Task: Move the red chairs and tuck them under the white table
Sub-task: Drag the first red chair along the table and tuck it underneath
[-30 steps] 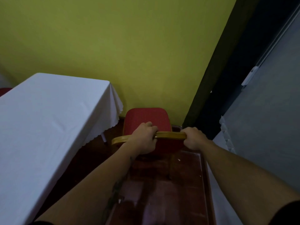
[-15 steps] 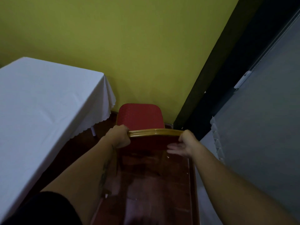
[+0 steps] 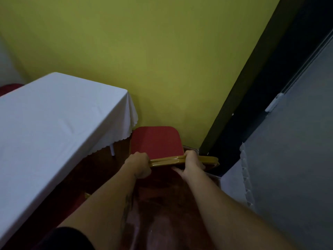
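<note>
Both hands clamp the gold top rail, left hand (image 3: 139, 164) and right hand (image 3: 191, 164), on the red chair (image 3: 155, 140) just beside the white table (image 3: 54, 120) corner; swing it left, legs clearing the cloth.

No text, label, brand or number can be read anywhere. No surface in view carries legible writing.

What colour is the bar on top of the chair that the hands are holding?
Golden yellow. The top bar of the red chair shows best in the head view.
</note>
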Tool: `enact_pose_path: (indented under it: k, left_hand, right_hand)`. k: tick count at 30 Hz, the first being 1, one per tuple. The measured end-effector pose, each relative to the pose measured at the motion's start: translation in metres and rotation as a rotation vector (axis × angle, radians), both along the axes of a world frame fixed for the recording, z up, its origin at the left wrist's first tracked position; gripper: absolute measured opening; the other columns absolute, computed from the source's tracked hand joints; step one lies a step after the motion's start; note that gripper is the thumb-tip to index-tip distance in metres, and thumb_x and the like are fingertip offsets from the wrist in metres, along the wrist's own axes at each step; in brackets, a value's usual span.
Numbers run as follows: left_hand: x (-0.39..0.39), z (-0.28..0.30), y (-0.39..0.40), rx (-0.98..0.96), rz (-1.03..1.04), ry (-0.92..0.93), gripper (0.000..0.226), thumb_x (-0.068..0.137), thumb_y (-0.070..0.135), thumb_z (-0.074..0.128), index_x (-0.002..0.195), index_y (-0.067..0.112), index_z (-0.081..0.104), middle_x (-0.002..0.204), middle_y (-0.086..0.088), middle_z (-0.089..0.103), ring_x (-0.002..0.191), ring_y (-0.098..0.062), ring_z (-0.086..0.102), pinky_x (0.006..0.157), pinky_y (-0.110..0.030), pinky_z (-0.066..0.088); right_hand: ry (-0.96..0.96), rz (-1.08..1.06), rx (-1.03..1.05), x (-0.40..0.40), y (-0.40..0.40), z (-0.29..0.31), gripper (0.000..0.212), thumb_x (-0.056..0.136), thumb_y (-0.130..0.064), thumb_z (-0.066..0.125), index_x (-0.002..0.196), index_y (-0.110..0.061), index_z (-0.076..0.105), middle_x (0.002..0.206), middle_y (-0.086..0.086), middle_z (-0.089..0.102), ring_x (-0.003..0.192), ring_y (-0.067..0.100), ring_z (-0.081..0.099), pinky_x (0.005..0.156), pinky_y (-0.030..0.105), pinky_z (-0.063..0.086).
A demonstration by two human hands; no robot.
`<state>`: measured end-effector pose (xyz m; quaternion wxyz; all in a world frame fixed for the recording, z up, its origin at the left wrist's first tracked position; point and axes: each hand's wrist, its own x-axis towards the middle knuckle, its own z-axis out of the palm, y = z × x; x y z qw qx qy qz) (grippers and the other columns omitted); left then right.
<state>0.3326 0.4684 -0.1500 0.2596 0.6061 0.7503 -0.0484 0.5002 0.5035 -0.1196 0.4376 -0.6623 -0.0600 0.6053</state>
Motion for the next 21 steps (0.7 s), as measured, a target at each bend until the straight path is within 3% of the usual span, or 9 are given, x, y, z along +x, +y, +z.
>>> enact_pose_path:
  k: [7,12,17,21]
  left_hand:
    - [0.041,-0.002,-0.025,0.035,0.104,-0.001,0.031,0.088,0.020,0.057,0.116,0.011,0.065,0.121,-0.014,0.065,0.107,-0.033,0.065,0.085,-0.037,0.054]
    - [0.083,0.008,-0.032,0.007,0.135,-0.006,0.027,0.090,0.019,0.055,0.114,0.010,0.065,0.116,-0.012,0.064,0.100,-0.029,0.064,0.082,-0.036,0.054]
    - [0.117,0.016,-0.036,-0.042,0.133,-0.027,0.023,0.090,0.021,0.054,0.108,0.011,0.064,0.110,-0.012,0.065,0.095,-0.029,0.063,0.077,-0.036,0.053]
    - [0.137,0.019,-0.038,-0.094,0.167,-0.069,0.012,0.084,0.024,0.066,0.091,0.016,0.061,0.090,-0.004,0.061,0.089,-0.027,0.064,0.072,-0.036,0.053]
  right_hand:
    - [-0.065,0.115,-0.006,0.032,0.003,0.004,0.053,0.083,-0.004,0.065,0.131,-0.012,0.043,0.117,0.018,0.058,0.083,0.034,0.061,0.060,0.060,0.061]
    - [-0.079,0.269,0.009,0.073,0.014,0.007,0.048,0.083,0.001,0.058,0.129,-0.007,0.047,0.100,0.015,0.050,0.084,0.036,0.057,0.069,0.065,0.060]
    - [-0.095,0.418,0.048,0.106,0.025,0.006,0.039,0.082,0.005,0.051,0.121,-0.004,0.049,0.100,0.017,0.050,0.087,0.037,0.057,0.068,0.063,0.059]
    - [-0.098,0.529,0.039,0.125,0.036,0.005,0.035,0.078,0.002,0.050,0.113,-0.004,0.051,0.114,0.020,0.050,0.092,0.040,0.057,0.050,0.057,0.057]
